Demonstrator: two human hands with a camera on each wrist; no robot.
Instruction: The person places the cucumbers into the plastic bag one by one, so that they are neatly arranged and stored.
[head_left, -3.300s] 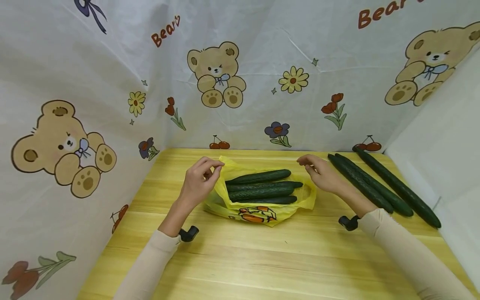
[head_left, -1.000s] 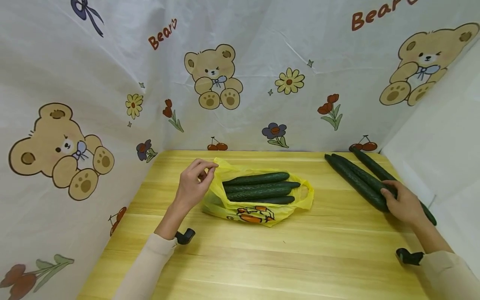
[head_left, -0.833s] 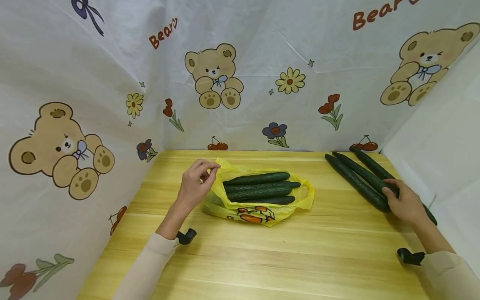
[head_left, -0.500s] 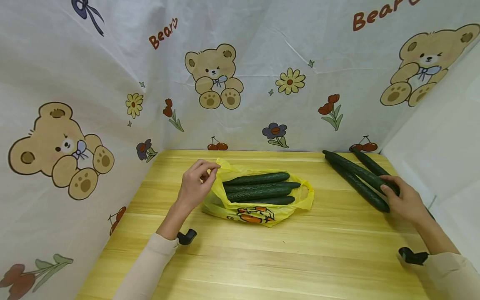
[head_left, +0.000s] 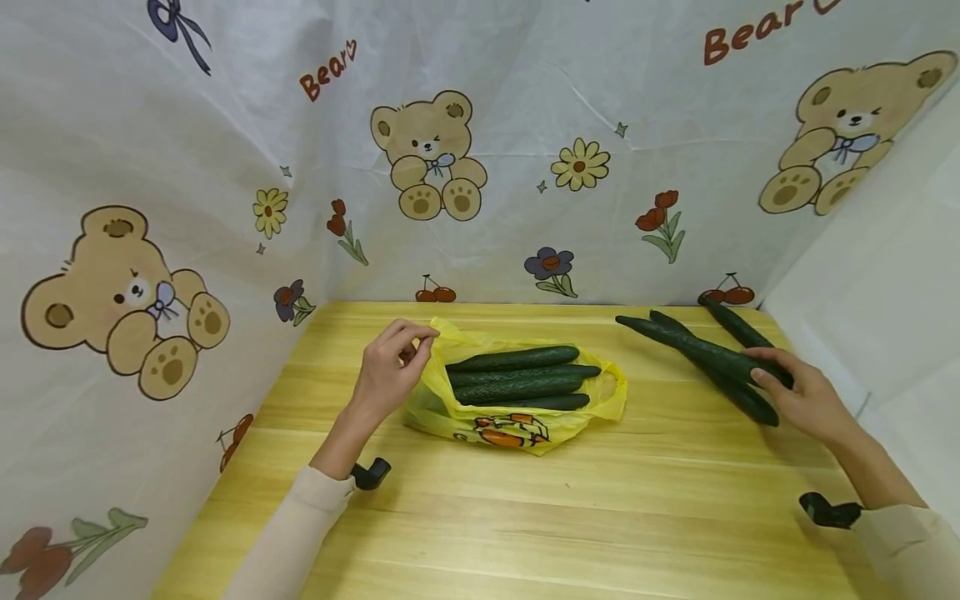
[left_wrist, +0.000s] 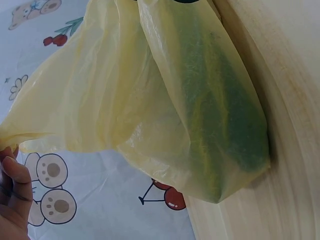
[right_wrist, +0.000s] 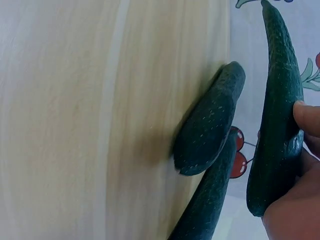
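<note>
My left hand [head_left: 392, 367] pinches the left edge of a yellow plastic bag [head_left: 504, 423], drawing its side up; in the left wrist view the bag [left_wrist: 105, 90] stretches taut from the fingertips. Several dark green cucumbers [head_left: 517, 385] lie inside its mouth. At the right, my right hand [head_left: 802, 396] grips one cucumber [head_left: 697, 346] near its thick end, thumb on one side, as the right wrist view also shows for that cucumber [right_wrist: 277, 110]. It crosses above a second cucumber [head_left: 738, 396] on the table. A third cucumber [head_left: 735, 321] lies behind, partly hidden by the hand.
A light wooden table [head_left: 525, 517] carries everything. Behind and to the left hangs a white cloth [head_left: 510, 108] printed with bears and flowers. A plain white wall [head_left: 885, 275] borders the table's right side, close to the cucumbers.
My right hand has gone from beside the bag to the cucumbers, gripped one, and swung its thin end leftward over its neighbour. My left hand keeps its pinch on the bag.
</note>
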